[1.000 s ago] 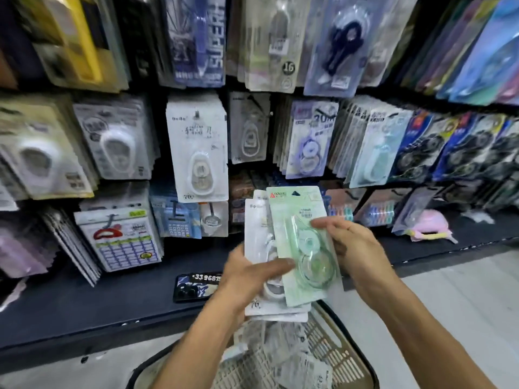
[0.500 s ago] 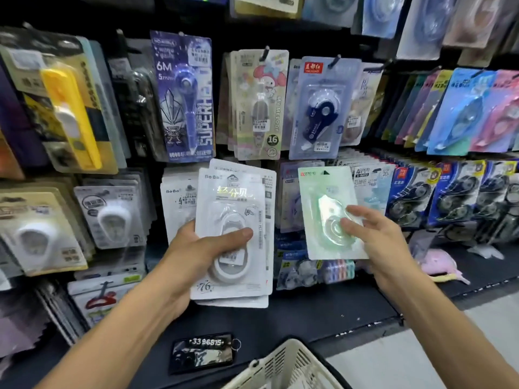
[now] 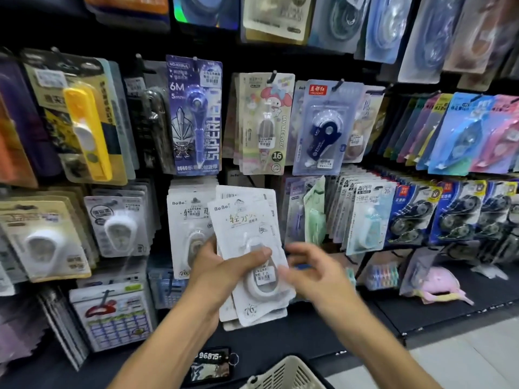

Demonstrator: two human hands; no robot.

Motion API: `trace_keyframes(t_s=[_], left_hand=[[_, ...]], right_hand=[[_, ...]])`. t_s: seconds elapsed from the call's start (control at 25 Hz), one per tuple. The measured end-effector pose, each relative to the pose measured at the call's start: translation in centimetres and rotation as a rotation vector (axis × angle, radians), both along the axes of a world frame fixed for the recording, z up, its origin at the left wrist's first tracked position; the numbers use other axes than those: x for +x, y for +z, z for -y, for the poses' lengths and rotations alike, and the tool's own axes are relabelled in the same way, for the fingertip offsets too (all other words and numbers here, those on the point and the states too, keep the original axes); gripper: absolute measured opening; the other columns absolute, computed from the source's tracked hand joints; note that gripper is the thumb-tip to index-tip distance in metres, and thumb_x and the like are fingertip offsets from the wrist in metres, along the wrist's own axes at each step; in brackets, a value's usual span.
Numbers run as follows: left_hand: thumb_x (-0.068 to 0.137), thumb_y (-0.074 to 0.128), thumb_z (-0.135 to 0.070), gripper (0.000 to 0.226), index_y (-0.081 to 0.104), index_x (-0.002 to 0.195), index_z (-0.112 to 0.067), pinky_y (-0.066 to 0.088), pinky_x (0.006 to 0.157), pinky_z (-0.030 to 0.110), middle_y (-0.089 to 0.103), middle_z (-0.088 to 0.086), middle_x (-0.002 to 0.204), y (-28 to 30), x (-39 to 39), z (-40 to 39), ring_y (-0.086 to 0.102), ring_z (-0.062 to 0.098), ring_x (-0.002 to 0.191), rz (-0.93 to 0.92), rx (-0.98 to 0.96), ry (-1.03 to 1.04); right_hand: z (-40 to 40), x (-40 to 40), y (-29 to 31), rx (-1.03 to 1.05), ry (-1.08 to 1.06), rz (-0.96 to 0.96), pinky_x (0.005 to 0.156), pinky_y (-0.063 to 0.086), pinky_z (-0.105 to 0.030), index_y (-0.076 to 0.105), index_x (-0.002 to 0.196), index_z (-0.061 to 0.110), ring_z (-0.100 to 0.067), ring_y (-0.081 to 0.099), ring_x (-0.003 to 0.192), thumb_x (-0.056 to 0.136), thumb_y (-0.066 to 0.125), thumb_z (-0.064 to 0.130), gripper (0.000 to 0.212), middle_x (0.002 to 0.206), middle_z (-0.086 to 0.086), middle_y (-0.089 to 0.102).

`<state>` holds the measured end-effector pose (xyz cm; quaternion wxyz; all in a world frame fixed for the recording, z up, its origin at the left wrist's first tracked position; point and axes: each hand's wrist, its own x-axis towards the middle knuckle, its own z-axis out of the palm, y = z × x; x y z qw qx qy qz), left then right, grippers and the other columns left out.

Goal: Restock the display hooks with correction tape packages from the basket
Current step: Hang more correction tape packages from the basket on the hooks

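Note:
My left hand (image 3: 222,273) grips a fanned stack of white correction tape packages (image 3: 247,220), thumb across the front blister, in front of the display wall. Right behind the stack, matching white packages (image 3: 186,217) hang on a hook. My right hand (image 3: 317,273) is blurred, just right of the stack at its lower edge, with loosely curled fingers and nothing in it. A mint-green correction tape package (image 3: 314,217) hangs edge-on on a hook to the right of the stack. The basket (image 3: 286,373) shows only its cream rim at the bottom edge.
Rows of hooks packed with blister packs cover the wall. A dark shelf ledge (image 3: 421,310) runs below, with a pink item (image 3: 441,284) and a numbered key tag (image 3: 210,363) lying on it. Pale floor at the bottom right.
My right hand carried the green package off the stack to a hook on the right, let go of it, and came back empty beside the stack. My left hand raised the white stack.

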<state>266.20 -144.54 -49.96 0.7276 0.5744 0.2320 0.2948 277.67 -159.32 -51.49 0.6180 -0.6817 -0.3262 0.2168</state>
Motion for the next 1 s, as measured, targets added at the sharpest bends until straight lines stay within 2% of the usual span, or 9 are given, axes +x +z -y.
trace_keyframes(t_s=[0.12,0.24,0.36,0.4,0.56,0.68,0.8,0.88,1.0], left_hand=[[0.054,0.096,-0.026,0.048,0.073,0.096,-0.03,0.062,0.06,0.031,0.081,-0.004,0.091,-0.2,-0.5,-0.3,0.079,0.019,0.08,-0.004,0.014,-0.02],[0.054,0.092,-0.031,0.055,0.072,0.105,-0.021,0.062,0.06,0.028,0.081,-0.001,0.1,0.0,-1.6,-1.4,0.079,0.021,0.083,0.009,-0.004,-0.014],[0.072,0.088,-0.024,0.024,0.074,0.091,-0.028,0.059,0.067,0.027,0.079,-0.011,0.096,0.1,-2.5,-2.5,0.077,0.012,0.082,-0.056,0.075,0.098],[0.073,0.088,-0.024,0.023,0.075,0.091,-0.03,0.059,0.072,0.029,0.079,-0.012,0.095,0.0,-2.7,-2.9,0.077,0.012,0.083,-0.067,0.085,0.104],[0.066,0.084,-0.031,0.047,0.075,0.111,-0.022,0.06,0.082,0.037,0.08,0.001,0.103,0.1,-3.5,-2.8,0.078,0.021,0.094,0.011,-0.044,-0.038],[0.081,0.08,-0.017,0.013,0.083,0.085,-0.028,0.057,0.066,0.022,0.081,-0.004,0.092,0.1,-3.6,-2.8,0.078,0.012,0.083,-0.03,0.023,0.087],[0.089,0.074,-0.007,0.03,0.08,0.075,-0.032,0.047,0.073,0.023,0.079,-0.011,0.094,-0.1,-3.9,-3.9,0.069,0.008,0.095,-0.12,0.123,0.27],[0.091,0.073,-0.008,0.033,0.078,0.074,-0.036,0.043,0.072,0.021,0.075,-0.016,0.096,0.1,-4.1,-4.1,0.064,0.003,0.097,-0.181,0.203,0.315],[0.094,0.071,-0.022,0.021,0.08,0.079,-0.034,0.048,0.077,0.024,0.079,-0.012,0.092,0.1,-4.0,-3.5,0.072,0.008,0.095,-0.134,0.169,0.261]], right_hand=[[-2.0,-2.0,-0.6,0.028,0.043,-0.102,0.073,0.058,-0.027,0.066,0.112,0.024,-0.018,0.075,0.089,0.068,0.09,0.036,0.052,0.099,0.0,0.078],[-2.4,-1.6,0.1,0.221,-0.057,-0.305,0.055,0.056,-0.025,0.066,0.111,0.009,-0.021,0.076,0.077,0.077,0.08,0.022,0.039,0.093,-0.006,0.078],[-3.0,-1.6,0.7,0.232,-0.098,-0.331,0.042,0.049,-0.021,0.065,0.107,0.008,-0.016,0.072,0.063,0.086,0.076,0.015,0.025,0.085,-0.005,0.077],[-3.3,-1.8,0.6,0.239,-0.077,-0.359,0.041,0.049,-0.022,0.065,0.106,0.008,-0.016,0.072,0.062,0.087,0.074,0.015,0.023,0.086,-0.006,0.077],[-3.9,-2.0,0.7,0.254,0.023,-0.452,0.053,0.058,-0.03,0.063,0.113,0.007,-0.023,0.074,0.075,0.084,0.073,0.019,0.033,0.098,-0.014,0.077],[-4.2,-1.9,0.8,0.247,-0.043,-0.393,0.047,0.053,-0.023,0.06,0.115,0.009,-0.017,0.073,0.069,0.088,0.073,0.014,0.03,0.095,-0.009,0.079],[-4.3,-0.9,0.7,0.273,-0.225,-0.349,0.072,0.053,-0.035,0.058,0.116,0.016,-0.018,0.073,0.078,0.088,0.076,0.012,0.034,0.087,0.002,0.079],[-4.4,-0.7,0.6,0.269,-0.243,-0.312,0.079,0.05,-0.039,0.057,0.117,0.019,-0.016,0.073,0.08,0.087,0.076,0.013,0.035,0.087,0.004,0.079],[-4.7,-1.3,0.0,0.283,-0.097,-0.353,0.061,0.057,-0.029,0.058,0.118,0.018,-0.024,0.071,0.085,0.083,0.077,0.02,0.04,0.099,-0.004,0.078]])
